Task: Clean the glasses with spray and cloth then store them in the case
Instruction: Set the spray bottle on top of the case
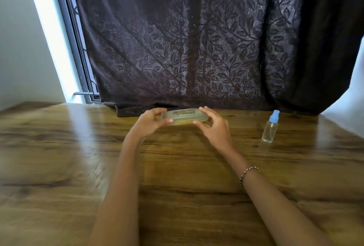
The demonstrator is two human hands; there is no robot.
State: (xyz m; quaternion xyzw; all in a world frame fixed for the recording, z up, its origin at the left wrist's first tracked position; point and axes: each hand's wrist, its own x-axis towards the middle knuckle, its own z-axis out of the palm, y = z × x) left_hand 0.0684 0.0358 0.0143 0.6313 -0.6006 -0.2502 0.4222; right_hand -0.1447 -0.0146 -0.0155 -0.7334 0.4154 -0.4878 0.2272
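Case (184, 116) at far middle of bench (59, 157), lid shut, just before dark curtain (197, 38). Left hand (151, 121) clamped on left end, right hand (213, 125) on right end; thumbs at near seam, likely to pry it open. Spray bottle (270, 127) upright, well right, clear of working space. Glasses, cloth not visible.

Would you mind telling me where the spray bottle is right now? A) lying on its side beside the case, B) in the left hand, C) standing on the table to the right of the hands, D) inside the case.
C: the spray bottle stands upright on the table, apart from both hands, which hold the case.
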